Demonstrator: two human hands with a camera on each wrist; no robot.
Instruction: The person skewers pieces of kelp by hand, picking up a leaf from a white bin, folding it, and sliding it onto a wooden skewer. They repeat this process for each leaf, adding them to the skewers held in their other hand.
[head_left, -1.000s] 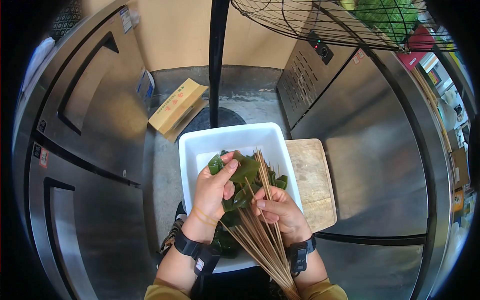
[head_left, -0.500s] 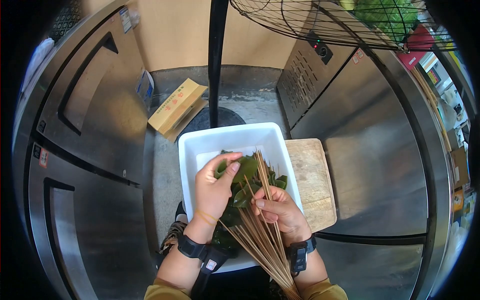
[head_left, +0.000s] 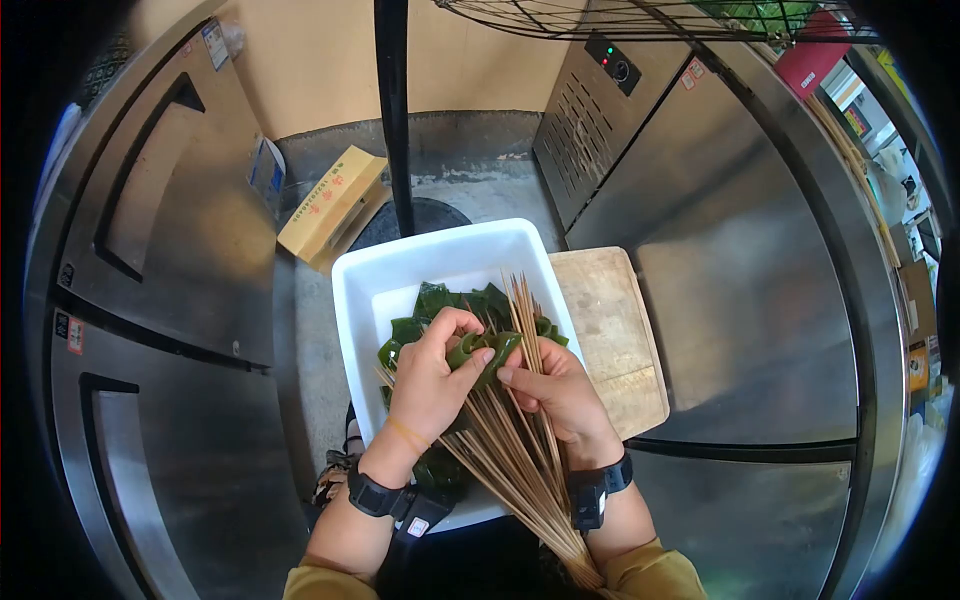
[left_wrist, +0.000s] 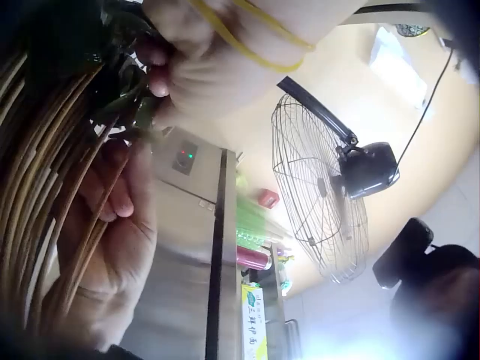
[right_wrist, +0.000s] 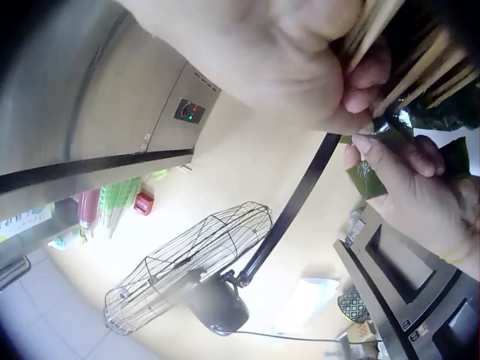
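Note:
A folded strip of dark green kelp (head_left: 506, 346) is between the two hands, over a white plastic tub (head_left: 343, 300). My left hand (head_left: 426, 390) pinches the strip between thumb and fingers. Close against its right end, my right hand (head_left: 568, 398) grips several thin wooden skewers (head_left: 528, 325), thumb on top. A larger fan of skewers (head_left: 505, 450) slants from the tub down toward the right forearm. More glossy kelp (head_left: 436, 298) lies in the tub behind the hands. In the right wrist view, the left thumb presses on a kelp flap (right_wrist: 366, 178); the skewer tips there are partly hidden.
Right of the tub lies a wooden cutting board (head_left: 608, 345). Steel refrigerator fronts stand at left (head_left: 165, 190) and right (head_left: 745, 290). Behind the tub are a cardboard box (head_left: 330, 205) and a black pole (head_left: 393, 120). A wire-caged fan (left_wrist: 319, 184) hangs overhead.
My left hand has brought the kelp, now folded, right up to the right hand and its skewers. The head view has shifted slightly, and more kelp shows in the tub.

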